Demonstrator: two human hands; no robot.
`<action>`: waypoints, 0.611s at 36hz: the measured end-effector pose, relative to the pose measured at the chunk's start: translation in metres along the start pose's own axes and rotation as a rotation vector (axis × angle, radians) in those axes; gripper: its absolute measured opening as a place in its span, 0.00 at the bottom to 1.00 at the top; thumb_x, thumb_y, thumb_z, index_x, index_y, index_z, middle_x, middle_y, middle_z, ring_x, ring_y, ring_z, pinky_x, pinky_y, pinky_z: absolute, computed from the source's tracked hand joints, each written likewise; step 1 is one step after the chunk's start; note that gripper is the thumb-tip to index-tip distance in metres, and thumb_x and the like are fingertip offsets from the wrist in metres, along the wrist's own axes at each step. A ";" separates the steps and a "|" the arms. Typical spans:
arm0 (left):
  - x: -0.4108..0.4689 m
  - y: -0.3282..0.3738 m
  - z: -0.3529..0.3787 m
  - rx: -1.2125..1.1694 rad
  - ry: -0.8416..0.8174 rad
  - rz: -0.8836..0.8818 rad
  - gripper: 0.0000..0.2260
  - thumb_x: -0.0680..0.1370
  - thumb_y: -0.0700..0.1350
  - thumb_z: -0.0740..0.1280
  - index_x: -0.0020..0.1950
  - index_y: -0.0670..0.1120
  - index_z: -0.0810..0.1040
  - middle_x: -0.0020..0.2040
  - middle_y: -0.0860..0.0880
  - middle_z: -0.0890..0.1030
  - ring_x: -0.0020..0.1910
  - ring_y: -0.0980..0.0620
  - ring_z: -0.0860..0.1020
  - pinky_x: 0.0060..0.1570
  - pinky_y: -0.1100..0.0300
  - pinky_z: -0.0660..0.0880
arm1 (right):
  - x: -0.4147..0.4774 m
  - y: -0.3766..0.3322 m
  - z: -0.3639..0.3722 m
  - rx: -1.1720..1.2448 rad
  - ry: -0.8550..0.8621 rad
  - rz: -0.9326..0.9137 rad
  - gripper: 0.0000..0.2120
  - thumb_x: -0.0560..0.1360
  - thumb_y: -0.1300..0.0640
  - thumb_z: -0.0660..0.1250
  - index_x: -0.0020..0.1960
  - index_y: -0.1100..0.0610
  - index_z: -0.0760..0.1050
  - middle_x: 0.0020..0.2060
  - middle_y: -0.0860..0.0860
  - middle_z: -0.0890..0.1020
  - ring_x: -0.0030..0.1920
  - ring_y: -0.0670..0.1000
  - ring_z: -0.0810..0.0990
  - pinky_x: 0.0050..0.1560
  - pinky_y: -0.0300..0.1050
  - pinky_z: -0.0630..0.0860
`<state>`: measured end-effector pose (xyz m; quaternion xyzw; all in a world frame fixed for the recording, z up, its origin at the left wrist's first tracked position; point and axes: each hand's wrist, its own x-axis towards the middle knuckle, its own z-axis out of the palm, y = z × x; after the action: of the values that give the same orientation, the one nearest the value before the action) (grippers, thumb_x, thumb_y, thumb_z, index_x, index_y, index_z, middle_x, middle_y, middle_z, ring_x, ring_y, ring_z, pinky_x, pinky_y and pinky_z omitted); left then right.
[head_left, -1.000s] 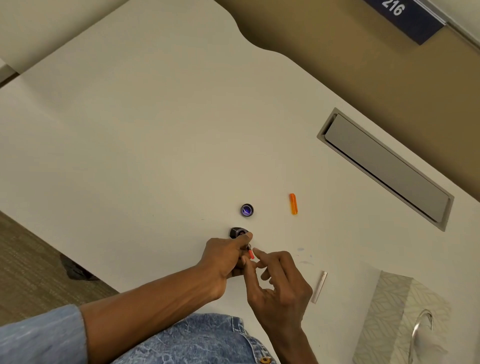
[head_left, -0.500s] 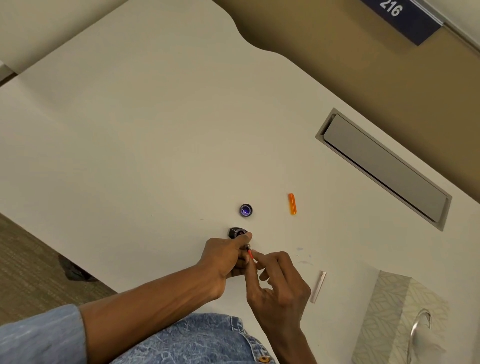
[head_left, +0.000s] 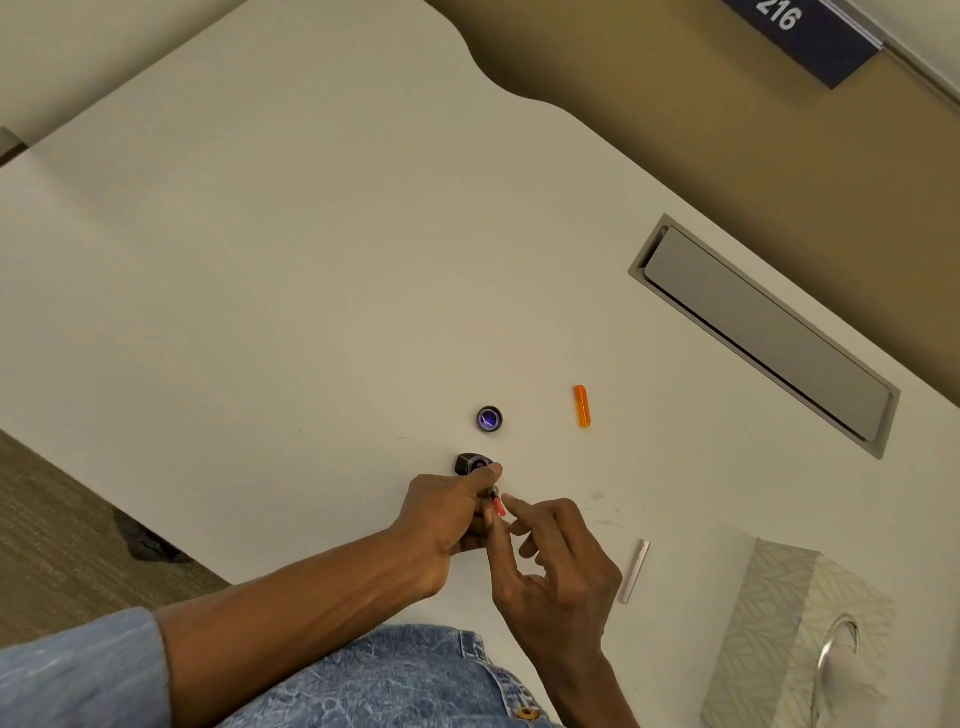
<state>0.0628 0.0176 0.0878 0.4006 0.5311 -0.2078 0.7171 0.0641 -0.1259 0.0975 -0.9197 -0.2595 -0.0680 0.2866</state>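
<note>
the left hand (head_left: 447, 512) gripped a small red-tipped piece (head_left: 500, 506) over the near tabletop (head_left: 311, 260), the right hand (head_left: 558, 566) pinching its tip; orange cap (head_left: 582, 406) and silver tube (head_left: 635, 571) lay apart, so assembly looked unfinished.

Small dark rounded casing (head_left: 469, 463) lying on the white tabletop (head_left: 311, 291), a thin red stick (head_left: 500, 506) slanting just beside it
</note>
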 end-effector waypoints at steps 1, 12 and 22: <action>0.000 0.000 0.000 0.002 -0.003 0.002 0.15 0.80 0.51 0.74 0.45 0.39 0.86 0.30 0.45 0.84 0.38 0.43 0.86 0.50 0.47 0.86 | 0.000 0.000 0.000 0.003 0.000 0.000 0.08 0.73 0.54 0.80 0.51 0.55 0.88 0.37 0.49 0.83 0.30 0.46 0.78 0.27 0.41 0.76; -0.005 0.002 -0.001 -0.030 -0.034 -0.009 0.14 0.80 0.50 0.74 0.46 0.39 0.86 0.38 0.40 0.88 0.48 0.36 0.88 0.43 0.52 0.85 | -0.002 0.000 0.001 0.015 -0.006 -0.001 0.05 0.75 0.57 0.79 0.50 0.55 0.89 0.37 0.49 0.83 0.30 0.47 0.78 0.28 0.38 0.75; -0.003 0.001 -0.001 -0.022 0.002 -0.011 0.14 0.80 0.50 0.74 0.47 0.38 0.86 0.38 0.39 0.87 0.37 0.44 0.86 0.41 0.53 0.85 | 0.000 0.001 0.002 -0.013 0.007 -0.005 0.06 0.75 0.54 0.81 0.46 0.56 0.88 0.35 0.49 0.83 0.30 0.47 0.77 0.26 0.44 0.75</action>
<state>0.0619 0.0192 0.0910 0.3899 0.5364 -0.2054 0.7198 0.0648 -0.1261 0.0955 -0.9206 -0.2604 -0.0737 0.2816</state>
